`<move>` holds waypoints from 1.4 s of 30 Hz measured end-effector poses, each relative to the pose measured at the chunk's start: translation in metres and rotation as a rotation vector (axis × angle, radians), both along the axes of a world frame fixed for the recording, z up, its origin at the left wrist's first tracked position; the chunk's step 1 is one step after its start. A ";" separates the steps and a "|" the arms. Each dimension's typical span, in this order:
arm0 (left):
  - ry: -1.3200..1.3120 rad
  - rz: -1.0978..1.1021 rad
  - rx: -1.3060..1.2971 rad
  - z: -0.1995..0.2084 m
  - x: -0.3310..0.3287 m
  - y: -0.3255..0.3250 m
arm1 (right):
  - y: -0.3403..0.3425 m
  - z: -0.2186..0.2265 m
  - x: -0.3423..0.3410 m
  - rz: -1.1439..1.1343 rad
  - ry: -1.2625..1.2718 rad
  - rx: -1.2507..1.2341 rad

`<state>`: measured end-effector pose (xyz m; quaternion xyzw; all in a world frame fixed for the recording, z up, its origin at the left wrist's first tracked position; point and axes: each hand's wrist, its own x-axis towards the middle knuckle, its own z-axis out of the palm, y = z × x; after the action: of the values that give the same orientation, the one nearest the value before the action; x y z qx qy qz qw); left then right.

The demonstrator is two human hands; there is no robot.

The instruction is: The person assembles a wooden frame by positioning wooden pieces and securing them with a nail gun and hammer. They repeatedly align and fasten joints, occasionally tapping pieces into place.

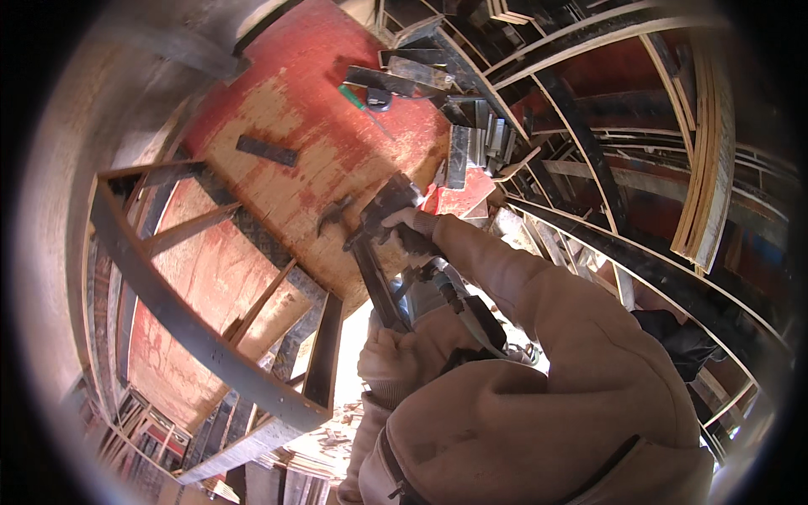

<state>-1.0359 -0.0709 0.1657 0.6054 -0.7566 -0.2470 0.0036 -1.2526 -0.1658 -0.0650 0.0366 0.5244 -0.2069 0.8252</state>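
Gripped nail gun (392, 197) mid-frame in right hand (406, 220), apparently magazine (375, 279) end in left hand (385, 352); called for steady, unfired hold.

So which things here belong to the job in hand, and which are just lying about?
Apparently in use:
dark tool, in the right hand
long dark bar, reaching the left hand

Apparently lying about:
hammer
green-handled tool
short dark board

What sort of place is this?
Probably a woodworking workshop, though the pictures don't settle that. A curved wooden frame with cross-pieces is at the left, and a hammer and several short dark strips lie on a worn red worktop.
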 end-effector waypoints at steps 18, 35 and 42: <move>0.033 0.046 0.386 -0.006 -0.044 0.005 | 0.015 -0.051 -0.216 0.511 1.328 0.232; 0.590 0.227 0.446 0.002 -0.072 -0.052 | 0.022 -0.046 -0.237 -0.700 0.518 -0.154; 0.630 0.396 0.486 -0.002 -0.055 -0.043 | 0.023 -0.053 -0.249 -0.533 0.668 -0.053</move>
<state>-1.0907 -0.1139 0.1632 0.6170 -0.5081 -0.5848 0.1387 -1.5013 -0.1430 -0.1177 0.0808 0.7294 -0.4267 0.5285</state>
